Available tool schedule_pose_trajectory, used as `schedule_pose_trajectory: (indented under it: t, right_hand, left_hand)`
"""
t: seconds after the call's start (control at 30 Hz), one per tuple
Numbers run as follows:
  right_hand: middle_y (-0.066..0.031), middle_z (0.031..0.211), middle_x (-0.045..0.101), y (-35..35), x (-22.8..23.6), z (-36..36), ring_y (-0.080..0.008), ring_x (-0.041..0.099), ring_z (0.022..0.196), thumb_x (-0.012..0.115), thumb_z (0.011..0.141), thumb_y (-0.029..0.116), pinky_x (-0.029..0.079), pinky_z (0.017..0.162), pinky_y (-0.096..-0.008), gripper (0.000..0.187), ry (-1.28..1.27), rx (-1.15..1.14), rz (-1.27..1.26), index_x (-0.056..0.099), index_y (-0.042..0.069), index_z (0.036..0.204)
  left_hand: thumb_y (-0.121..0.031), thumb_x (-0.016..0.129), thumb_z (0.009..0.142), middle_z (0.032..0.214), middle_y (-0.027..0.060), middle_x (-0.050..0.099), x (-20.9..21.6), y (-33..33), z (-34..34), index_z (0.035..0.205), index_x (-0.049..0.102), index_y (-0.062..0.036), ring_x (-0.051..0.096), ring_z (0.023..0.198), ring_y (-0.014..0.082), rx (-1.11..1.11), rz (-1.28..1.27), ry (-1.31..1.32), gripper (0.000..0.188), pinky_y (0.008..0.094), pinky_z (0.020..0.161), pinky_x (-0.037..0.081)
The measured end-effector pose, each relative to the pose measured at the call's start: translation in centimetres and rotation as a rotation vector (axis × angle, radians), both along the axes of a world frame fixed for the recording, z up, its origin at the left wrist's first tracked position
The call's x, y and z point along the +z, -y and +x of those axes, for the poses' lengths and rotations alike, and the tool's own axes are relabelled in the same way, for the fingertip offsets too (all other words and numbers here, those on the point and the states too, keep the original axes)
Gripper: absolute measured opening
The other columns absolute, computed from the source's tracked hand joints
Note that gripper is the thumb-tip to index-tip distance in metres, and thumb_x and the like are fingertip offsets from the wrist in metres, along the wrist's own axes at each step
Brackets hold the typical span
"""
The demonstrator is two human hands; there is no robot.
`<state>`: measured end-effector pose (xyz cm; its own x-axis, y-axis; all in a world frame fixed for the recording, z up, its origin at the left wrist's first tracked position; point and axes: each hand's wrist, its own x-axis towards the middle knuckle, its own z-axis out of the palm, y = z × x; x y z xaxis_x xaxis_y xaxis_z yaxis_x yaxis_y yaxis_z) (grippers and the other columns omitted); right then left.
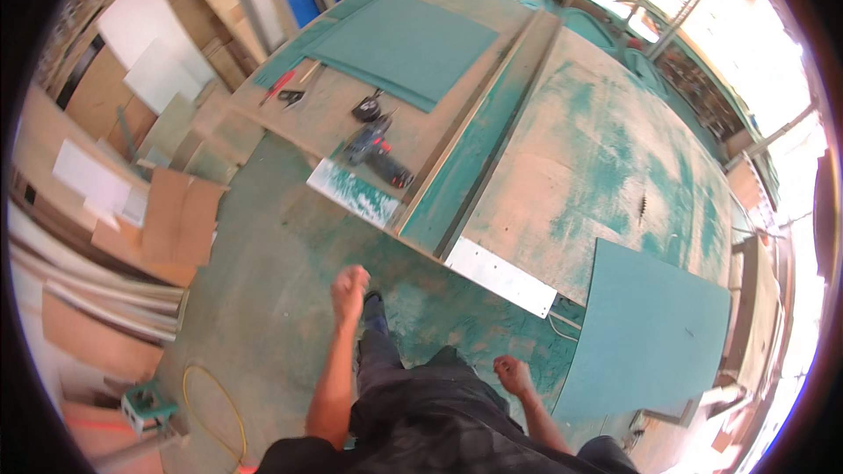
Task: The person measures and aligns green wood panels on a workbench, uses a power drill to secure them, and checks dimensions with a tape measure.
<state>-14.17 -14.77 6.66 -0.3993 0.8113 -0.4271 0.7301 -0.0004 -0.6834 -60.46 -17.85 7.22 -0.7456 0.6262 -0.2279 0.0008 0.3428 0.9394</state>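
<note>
My left hand (pixel 349 285) hangs in front of me with its fingers curled and nothing in it, over the green dusty floor (pixel 281 298). Lower down by my hip, my right hand (pixel 511 374) is also loosely closed and holds nothing. I stand before a large workbench (pixel 597 167) coated in green dust. A cordless drill (pixel 376 151) lies on the bench's left part, well beyond my left hand. Nearest my right hand, a green board (pixel 654 333) rests on the bench's near right corner.
Stacked green boards (pixel 404 44) cover the far left of the bench, with a tape measure (pixel 367 108) and a red tool (pixel 277 86) close by. Cardboard and wood offcuts (pixel 176 219) pile up at left. A yellow cable (pixel 219 404) and small green box (pixel 145 404) lie on the floor.
</note>
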Motion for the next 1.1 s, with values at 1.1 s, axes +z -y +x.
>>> schedule_pose_trajectory:
  t: [1.1]
  right_hand:
    - [-0.0223, 0.092, 0.070, 36.1, -9.1, 2.4, -0.0422, 0.067, 0.090, 0.064, 0.085, 0.031, 0.052, 0.078, -0.0483, 0.030, 0.212, -0.893, -0.260, 0.072, 0.006, 0.098]
  left_hand:
    - [-0.031, 0.061, 0.099, 0.092, 0.0027, 0.067, 15.4, -17.9, 4.2, 0.098, 0.071, -0.0031, 0.061, 0.085, 0.0139, -1.051, 0.162, -0.511, 0.030, 0.0284, 0.076, 0.049]
